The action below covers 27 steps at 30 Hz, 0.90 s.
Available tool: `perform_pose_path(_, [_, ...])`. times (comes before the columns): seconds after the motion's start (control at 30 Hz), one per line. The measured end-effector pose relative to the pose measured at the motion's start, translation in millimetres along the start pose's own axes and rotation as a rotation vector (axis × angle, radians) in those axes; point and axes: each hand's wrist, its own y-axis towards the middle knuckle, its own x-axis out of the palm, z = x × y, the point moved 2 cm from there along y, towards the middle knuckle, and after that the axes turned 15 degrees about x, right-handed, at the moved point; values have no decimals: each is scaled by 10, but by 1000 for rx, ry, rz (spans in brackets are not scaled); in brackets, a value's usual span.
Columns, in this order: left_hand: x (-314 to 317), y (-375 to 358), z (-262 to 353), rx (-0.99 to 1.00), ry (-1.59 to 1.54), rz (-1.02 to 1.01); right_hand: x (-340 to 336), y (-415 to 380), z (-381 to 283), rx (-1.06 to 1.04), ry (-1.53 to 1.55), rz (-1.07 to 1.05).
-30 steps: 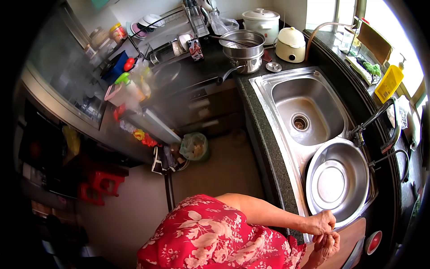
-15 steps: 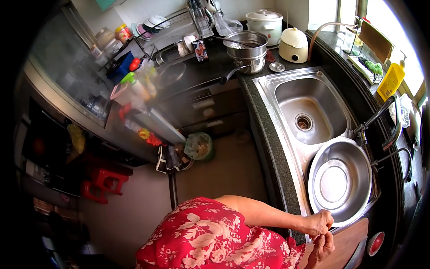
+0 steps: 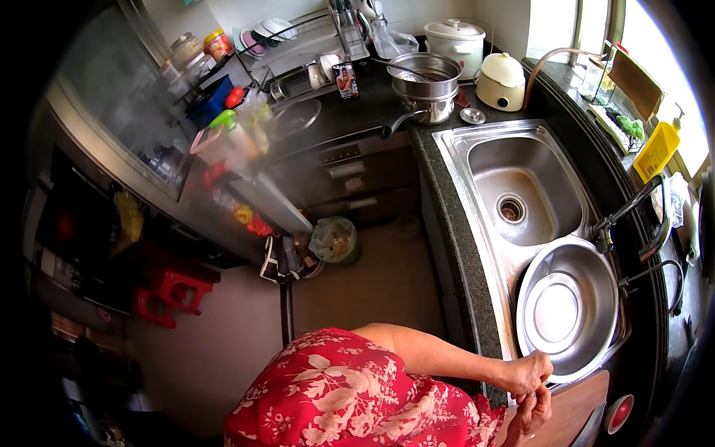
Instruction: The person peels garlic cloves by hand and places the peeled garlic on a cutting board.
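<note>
- held left hand (image 3: 527, 374) and right hand (image 3: 533, 411) close together, fingers curled — could not tell whether clamped on anything
- hovered near metal basin (image 3: 591, 328) and wooden board (image 3: 575, 406)
- saw metal basin in sink (image 3: 547, 182)

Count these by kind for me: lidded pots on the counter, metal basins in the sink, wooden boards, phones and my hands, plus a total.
Lidded pots: 2, white pot and cream pot
Metal basin: 1
Wooden board: 1
Phone: 1
Hands: 2, left hand and right hand
Total: 7
</note>
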Motion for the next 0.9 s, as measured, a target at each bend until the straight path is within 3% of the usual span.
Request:
perform_pose_path(0.13, [-18, -8, 5, 44, 19, 42, 85, -12, -122, -59, -89, 37])
perform_pose_path(0.23, [-46, -15, 107, -32, -33, 53, 117, -5, -161, -62, -69, 55])
perform_pose_path(0.43, [-34, -14, 84, -2, 3, 77, 83, 62, -53, -74, 44, 31])
perform_pose_path(0.77, [-34, -26, 234, -26, -45, 65, 36, 52, -66, 268, 484, 51])
perform_pose_path(0.83, [-37, -33, 172, -98, -176, 53, -1, 70, -12, 304, 523, 53])
perform_pose_path(0.9, [-46, -30, 140, -94, -211, 50, 18, 85, -15, 237, 595, -105])
